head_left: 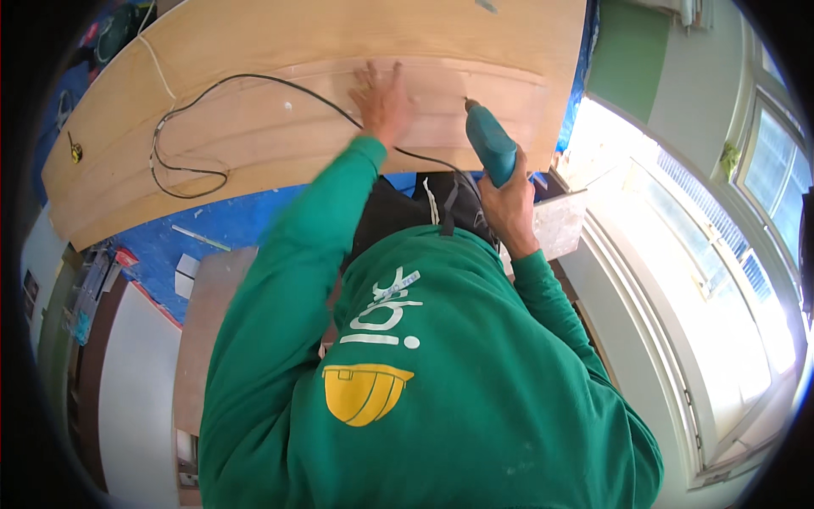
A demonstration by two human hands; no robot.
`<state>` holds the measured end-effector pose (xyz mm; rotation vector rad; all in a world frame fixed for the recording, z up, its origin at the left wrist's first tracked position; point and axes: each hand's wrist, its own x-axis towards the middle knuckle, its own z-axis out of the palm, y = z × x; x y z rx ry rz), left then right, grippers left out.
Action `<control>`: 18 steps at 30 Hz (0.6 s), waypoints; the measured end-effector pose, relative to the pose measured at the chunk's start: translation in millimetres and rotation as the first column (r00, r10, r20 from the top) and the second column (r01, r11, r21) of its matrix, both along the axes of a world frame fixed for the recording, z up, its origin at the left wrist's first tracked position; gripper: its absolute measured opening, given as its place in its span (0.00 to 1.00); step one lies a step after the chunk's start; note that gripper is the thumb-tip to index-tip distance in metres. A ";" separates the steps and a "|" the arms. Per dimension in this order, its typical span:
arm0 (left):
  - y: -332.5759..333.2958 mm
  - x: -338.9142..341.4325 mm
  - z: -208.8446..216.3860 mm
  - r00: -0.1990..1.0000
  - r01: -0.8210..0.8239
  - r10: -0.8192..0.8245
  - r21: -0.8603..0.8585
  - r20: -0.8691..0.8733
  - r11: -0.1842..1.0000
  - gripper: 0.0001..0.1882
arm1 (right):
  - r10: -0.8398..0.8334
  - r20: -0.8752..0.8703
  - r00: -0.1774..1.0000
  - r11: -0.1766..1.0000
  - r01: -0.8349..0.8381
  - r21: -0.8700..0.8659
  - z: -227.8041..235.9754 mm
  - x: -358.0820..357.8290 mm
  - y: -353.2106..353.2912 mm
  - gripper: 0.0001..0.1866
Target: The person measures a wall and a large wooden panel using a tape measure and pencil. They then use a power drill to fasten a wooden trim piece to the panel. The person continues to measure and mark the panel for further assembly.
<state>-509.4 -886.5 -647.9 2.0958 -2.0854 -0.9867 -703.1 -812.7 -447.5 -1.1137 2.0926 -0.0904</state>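
- Head view: right hand (509, 204) grips teal drill (492, 146); left hand (384, 103), fingers spread, on pale panel (475, 95);
- drill probably stiff, fairly heavy; hold its near end.

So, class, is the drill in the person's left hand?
No, the right hand grips the drill; the left hand is spread over the pale board.

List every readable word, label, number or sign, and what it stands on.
Green long-sleeved sweatshirt: large white lettering on the front, not copied here, beside a yellow helmet graphic.
Small pale label across that lettering: print too small to read.
Teal power drill in the right hand: no lettering made out.
Small black-and-yellow object: any markings too small to read.
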 end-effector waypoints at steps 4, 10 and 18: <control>2.5 -76.2 106.5 0.555 -0.196 0.725 0.782 -0.409 0.591 0.53 | -0.005 0.121 0.993 0.998 0.012 -0.059 -16.6 -12.0 7.6 0.40; 7.2 -131.5 78.5 0.211 -0.037 0.966 0.986 -0.152 0.163 0.35 | -0.212 0.521 0.827 0.976 0.149 0.161 -14.5 -41.5 -10.5 0.30; 12.7 -127.2 77.2 0.109 -0.026 0.990 0.995 -0.095 0.098 0.25 | -0.151 0.094 0.984 0.982 0.139 0.124 -9.2 -16.8 -1.7 0.34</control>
